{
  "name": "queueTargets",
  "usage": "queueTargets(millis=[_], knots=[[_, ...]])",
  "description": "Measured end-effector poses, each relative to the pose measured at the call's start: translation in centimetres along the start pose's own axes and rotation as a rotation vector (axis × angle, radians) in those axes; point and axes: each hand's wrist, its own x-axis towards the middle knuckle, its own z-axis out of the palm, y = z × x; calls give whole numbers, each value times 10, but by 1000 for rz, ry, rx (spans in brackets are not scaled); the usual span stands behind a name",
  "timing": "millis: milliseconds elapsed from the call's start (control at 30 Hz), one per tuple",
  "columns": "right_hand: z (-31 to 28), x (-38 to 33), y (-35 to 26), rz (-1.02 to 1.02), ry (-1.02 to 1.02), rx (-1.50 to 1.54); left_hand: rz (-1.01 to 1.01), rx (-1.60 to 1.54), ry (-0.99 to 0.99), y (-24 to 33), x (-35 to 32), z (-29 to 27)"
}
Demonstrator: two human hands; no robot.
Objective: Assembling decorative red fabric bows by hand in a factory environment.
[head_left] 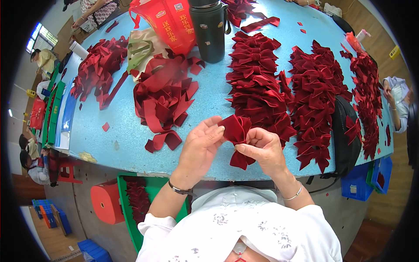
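Note:
A dark red velvet ribbon bow is held up just above the near edge of the blue table. My right hand pinches its middle between thumb and fingertips. At the bow's left loop, my left hand has its thumb against the fabric, with its other fingers partly hidden behind. A ribbon tail hangs below the right fingertips. Straight beyond my hands lies a thick row of stacked red bows. To the left sits a heap of loose cut ribbon pieces.
A dark flask and a red bag stand at the back. More bow rows lie to the right, beside a black bag. A green crate and a red roll are below the table edge. Other people sit around.

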Motion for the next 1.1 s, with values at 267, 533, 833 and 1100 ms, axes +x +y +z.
queueTargets(millis=[267,533,833,1100], knots=[[0,-2,2,-61,-17,-71,301,654,-16,-8,-5,8],[-2,-3,5,-178,-4,-207,331,584,18,-11,-4,10],[3,-7,6,-500,50,-618,11,1007,-233,33,1,20],[-3,-8,16,-639,10,-818,135,1147,-245,18,14,28]])
